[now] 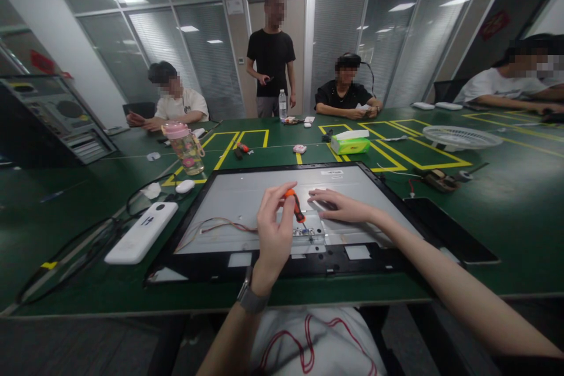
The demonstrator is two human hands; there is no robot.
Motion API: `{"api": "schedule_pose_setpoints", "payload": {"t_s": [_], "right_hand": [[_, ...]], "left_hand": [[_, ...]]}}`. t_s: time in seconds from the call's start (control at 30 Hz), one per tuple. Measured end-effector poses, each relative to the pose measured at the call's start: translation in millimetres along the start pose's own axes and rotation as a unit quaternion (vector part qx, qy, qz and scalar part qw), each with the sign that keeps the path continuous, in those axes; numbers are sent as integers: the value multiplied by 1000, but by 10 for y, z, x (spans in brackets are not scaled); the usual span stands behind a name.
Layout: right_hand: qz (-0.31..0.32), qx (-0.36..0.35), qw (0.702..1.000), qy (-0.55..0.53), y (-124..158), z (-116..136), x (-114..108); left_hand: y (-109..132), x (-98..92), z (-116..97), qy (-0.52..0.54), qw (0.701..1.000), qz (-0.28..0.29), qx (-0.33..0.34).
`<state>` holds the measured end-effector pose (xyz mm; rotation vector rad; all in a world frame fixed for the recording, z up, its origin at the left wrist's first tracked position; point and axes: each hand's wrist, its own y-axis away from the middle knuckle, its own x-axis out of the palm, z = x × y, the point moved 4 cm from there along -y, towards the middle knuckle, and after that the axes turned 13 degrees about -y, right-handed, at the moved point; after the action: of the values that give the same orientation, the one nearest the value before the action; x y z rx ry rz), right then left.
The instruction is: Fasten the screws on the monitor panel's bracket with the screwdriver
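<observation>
My left hand (275, 220), with a watch at the wrist, grips an orange and black screwdriver (299, 211). The screwdriver is tilted, its shaft pointing down at a small circuit board (304, 232) on a metal plate. Both sit on the silver back of a flat display panel (238, 194) with a black frame, which lies on the green table. From the board a thin bundle of wires (229, 223) runs left. My right hand (341, 207) rests on the panel's back, fingers stretched out, right of the screwdriver; what lies under its palm is hidden.
Left of the panel are a white power bank (141, 232), cables (83, 252) and a floral bottle (185, 150). A black phone (449, 229) lies to the right. Beyond are a tissue pack (350, 144) and a white basket (462, 136). Several people are around the table.
</observation>
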<state>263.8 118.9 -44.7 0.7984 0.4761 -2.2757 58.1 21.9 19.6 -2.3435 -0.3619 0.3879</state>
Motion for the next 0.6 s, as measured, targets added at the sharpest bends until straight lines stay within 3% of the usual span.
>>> {"api": "schedule_pose_setpoints", "payload": {"t_s": [0.13,0.27,0.43,0.6], "right_hand": [[0,1,1000,-1,-3,-3,2],[-3,0,1000,-4,2,-7,-1],[-3,0,1000,-4,8,-3,0],[-2,2,1000,2,6,2,0]], "left_hand": [[9,-19,18,-6,999,-37,-15],[21,7,16,15,1000,-1,-18],[-4,-11,15,0,1000,-16,-17],[-27,18,20,71,996,22,-51]]}}
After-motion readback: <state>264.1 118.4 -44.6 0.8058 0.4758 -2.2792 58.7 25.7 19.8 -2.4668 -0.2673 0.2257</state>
